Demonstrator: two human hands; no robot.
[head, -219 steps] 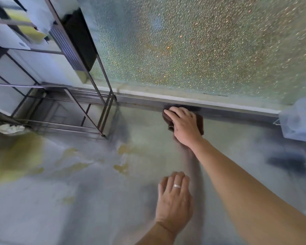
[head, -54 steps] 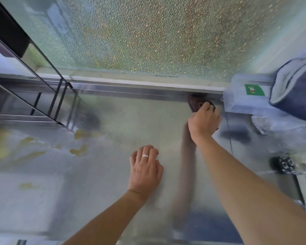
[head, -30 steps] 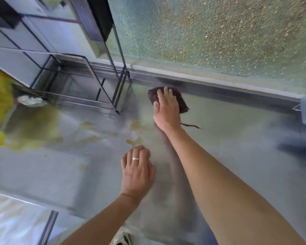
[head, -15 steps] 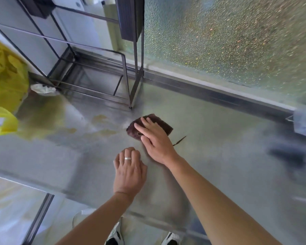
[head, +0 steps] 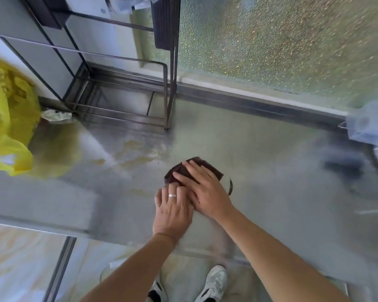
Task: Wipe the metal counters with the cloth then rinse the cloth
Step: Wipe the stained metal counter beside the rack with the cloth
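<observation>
- The metal counter (head: 271,171) is bounded at the far side by a raised metal lip below the textured glass pane (head: 282,40), and at the near side by its front edge, just behind the wrists.
- Open counter surface is seen to the right of the hands; yellowish stains (head: 138,153) lie to the left of them.
- A wire rack (head: 127,94) is stood in the far left corner; its lower level is seen bare.
- A yellow plastic bag (head: 7,127) is placed at the left edge; its contents cannot be told.
- The dark cloth (head: 179,171) is laid flat near the front edge, bunched, with no clear long axis; a loose thread (head: 230,187) trails at its right.
- The right hand (head: 205,188) is pressed on the cloth, fingers straight and spread.
- The left hand (head: 172,210) is laid flat beside it, fingertips at the cloth's near edge, nothing gripped.
</observation>
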